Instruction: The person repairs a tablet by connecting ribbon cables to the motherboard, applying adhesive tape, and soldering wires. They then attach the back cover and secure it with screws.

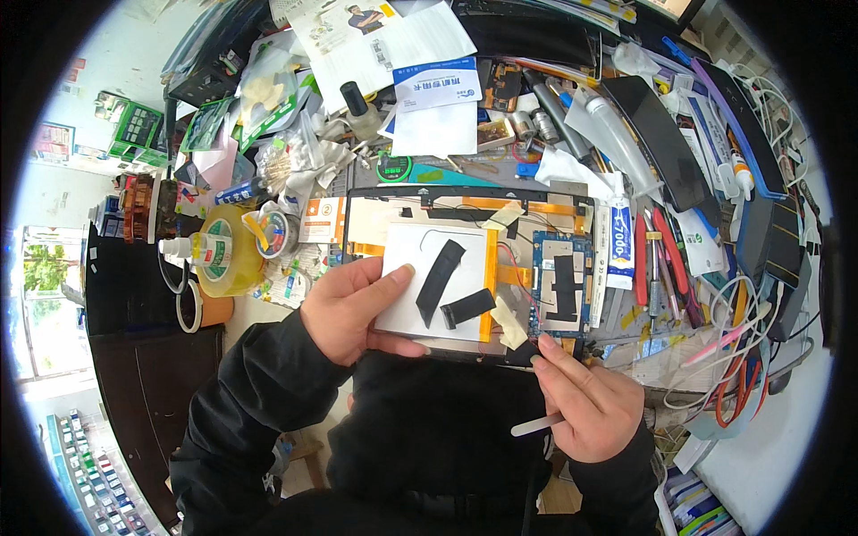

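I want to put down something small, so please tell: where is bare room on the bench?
A small patch of grey mat looks bare, between the opened tablet, the glue tube and the red tool. Crowded: above the tablet, by papers; farther right, by white cables.

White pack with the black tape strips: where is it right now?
Head view, centre: the white pack is over the opened flat device, with the left hand at its left edge and the blue circuit board to its right.
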Motion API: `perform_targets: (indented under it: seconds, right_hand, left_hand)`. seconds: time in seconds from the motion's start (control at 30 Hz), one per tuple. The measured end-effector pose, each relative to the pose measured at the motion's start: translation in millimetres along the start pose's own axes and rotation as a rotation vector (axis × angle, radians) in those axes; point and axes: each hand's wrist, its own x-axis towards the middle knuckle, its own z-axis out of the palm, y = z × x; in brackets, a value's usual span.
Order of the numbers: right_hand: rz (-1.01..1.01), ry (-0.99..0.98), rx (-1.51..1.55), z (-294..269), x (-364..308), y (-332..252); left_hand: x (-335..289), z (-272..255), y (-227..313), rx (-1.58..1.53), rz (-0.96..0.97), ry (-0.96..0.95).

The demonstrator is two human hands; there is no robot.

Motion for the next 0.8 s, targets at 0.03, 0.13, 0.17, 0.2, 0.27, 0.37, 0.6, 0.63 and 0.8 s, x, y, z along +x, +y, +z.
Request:
perform_targets:
  seconds: [0.03,0.13,0.17,0.2,0.27,0.37,0.6,0.63,0.8]
  right_hand:
    - [-0.006,0.000,0.005,0,0,0]
    - [-0.016,-0.003,0.001,-1,0,0]
    - [-0.021,0.004,0.000,0,0,1]
    - [-0.019,0.004,-0.010,1,-1,1]
    - [-0.028,0.039,0.006,3,-1,2]
    - [-0.034,0.059,0.006,5,-2,2]
    - [-0.026,0.051,0.005,5,-3,1]
    - [-0.023,0.047,0.004,5,-3,1]
    - [-0.034,0.033,0.008,4,-3,1]
  left_hand:
    - [0,0,1,0.032,-0.007,0.017]
    - [1,0,5,0.107,-0.009,0.011]
    - [1,0,6,0.124,-0.005,-0.005]
    - [0,1,6,0.141,-0.010,-0.009]
    - [0,3,6,0.169,0.009,0.002]
    - [0,5,9,0.199,0.002,-0.010]
    - [-3,11,11,0.305,0.040,0.064]
    - [-3,11,12,0.351,0.029,0.081]
    - [-4,10,17,0.524,0.045,0.139]
